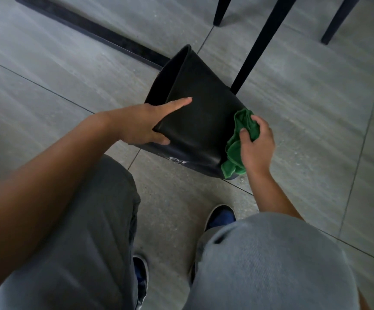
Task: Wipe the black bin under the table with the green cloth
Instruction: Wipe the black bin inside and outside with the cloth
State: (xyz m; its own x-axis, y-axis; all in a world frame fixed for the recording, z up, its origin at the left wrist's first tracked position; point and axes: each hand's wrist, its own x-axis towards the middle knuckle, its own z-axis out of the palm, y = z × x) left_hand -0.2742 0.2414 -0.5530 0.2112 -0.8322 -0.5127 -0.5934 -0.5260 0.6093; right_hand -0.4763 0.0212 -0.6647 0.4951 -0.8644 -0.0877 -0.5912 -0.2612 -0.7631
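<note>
The black bin (201, 117) is tilted on the grey floor, its wide rim low and near me, its narrow base pointing away to the upper left. My left hand (145, 124) grips the bin's left side, forefinger stretched along the wall and thumb under the edge. My right hand (256, 144) is closed on the crumpled green cloth (237, 146), which is pressed against the bin's right side near the rim.
A black table leg (260, 43) slants down to the floor just behind the bin. Two more dark legs (220, 10) stand further back. A dark strip (87, 30) runs across the floor tiles. My knees and blue shoes (220, 217) fill the foreground.
</note>
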